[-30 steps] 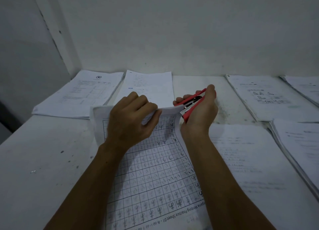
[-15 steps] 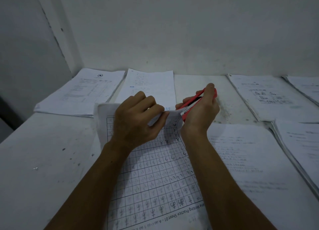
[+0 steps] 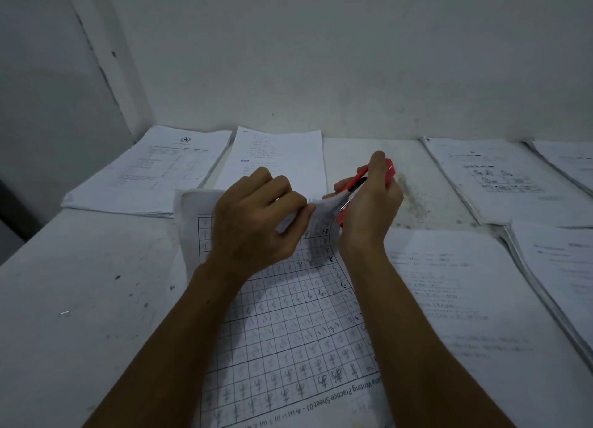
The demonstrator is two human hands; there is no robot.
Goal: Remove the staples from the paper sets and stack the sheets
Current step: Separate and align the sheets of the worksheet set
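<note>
Thin gridded practice sheets lie mid-table, far edge curled up off the scuffed white table; the left hand pinches that lifted corner with curled fingers; the right hand grips a glossy red staple remover against it.

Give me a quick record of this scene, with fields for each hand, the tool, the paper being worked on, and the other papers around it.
left hand: pinches the far edge of the grid practice sheet, lifting it
right hand: grips the red stapler, its front end at the sheet's lifted corner
staple: not visible
other papers: stack with star emblem far left; single sheet behind the hands; more stacks on the right
surface: white table
</note>
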